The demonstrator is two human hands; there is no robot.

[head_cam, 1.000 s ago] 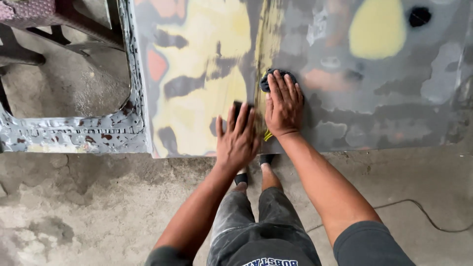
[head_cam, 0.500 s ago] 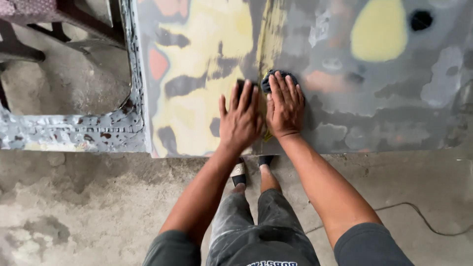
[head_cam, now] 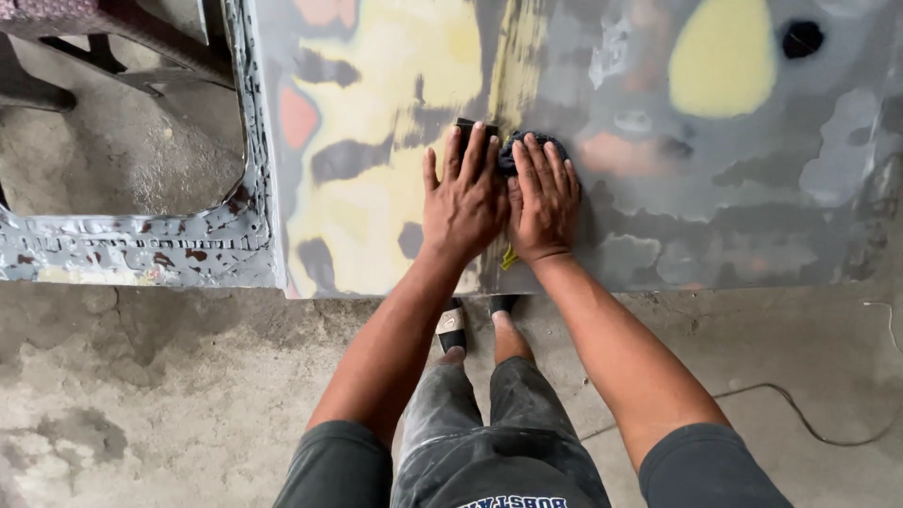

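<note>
Both hands lie flat, fingers spread: the left hand (head_cam: 463,199) presses a dark block (head_cam: 473,132), the right hand (head_cam: 543,198) a dark pad (head_cam: 527,146), against the panel (head_cam: 395,85). Yellow filler patches look smoothed; grey blotches remain rough.

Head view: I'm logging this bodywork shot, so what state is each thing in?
Panel: lying flat, patchy grey and yellow filler, paint stripped.
Block: flat on the panel under the left hand.
Pad: dark, pressed to the panel by the right hand.
Door frame: bare, flaking, window opening empty.
Cable: slack on the floor.
</note>
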